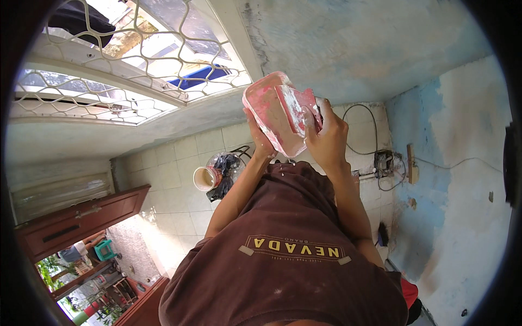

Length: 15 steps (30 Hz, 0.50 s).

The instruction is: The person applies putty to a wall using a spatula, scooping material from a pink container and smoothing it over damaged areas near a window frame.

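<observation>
Pink scraper [312, 101] right over the tub [260, 100]!
Left hand [262, 140] has fingers clamped on the tub's left side; right hand [329, 136] fingers grip the scraper, white paste [292, 103] smeared across it.

Daylight comes in from the left: the window [157, 60] at far left is washed out to white in patches, and the open doorway [89, 271] at near left is bright too. Speckled glare on the floor tiles [157, 228] beside it. Right wall [473, 163] softer, fairly evenly lit; shirt [261, 212] dark. Right fingers [311, 130] and tray [263, 111] reasonably sharp. Strong fisheye bend, black vignette around rim. Stuff outside too small for detail.
</observation>
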Motion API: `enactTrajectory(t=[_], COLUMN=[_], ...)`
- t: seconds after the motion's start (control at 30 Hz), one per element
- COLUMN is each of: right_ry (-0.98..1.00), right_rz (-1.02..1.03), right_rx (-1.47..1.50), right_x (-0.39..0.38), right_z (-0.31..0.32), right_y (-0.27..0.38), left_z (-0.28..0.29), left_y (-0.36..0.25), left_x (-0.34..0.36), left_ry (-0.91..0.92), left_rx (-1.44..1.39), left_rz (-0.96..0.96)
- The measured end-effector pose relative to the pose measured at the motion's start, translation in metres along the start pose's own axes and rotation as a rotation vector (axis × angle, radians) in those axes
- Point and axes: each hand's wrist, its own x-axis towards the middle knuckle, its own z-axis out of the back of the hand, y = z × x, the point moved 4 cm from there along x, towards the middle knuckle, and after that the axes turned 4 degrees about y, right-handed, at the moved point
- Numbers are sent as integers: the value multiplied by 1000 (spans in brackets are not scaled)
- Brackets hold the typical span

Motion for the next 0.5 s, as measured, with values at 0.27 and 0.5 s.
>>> enactTrajectory(t=[0.27, 0.5], right_ry=[55, 104], right_rz=[-56, -73], right_rx=[9, 127], right_x=[-26, -39], right_z=[-2, -8], right_y=[-17, -43], left_z=[-19, -9], left_y=[28, 48], left_x=[-14, -25], left_ry=[3, 46], left_rx=[-40, -11], left_rz=[42, 134])
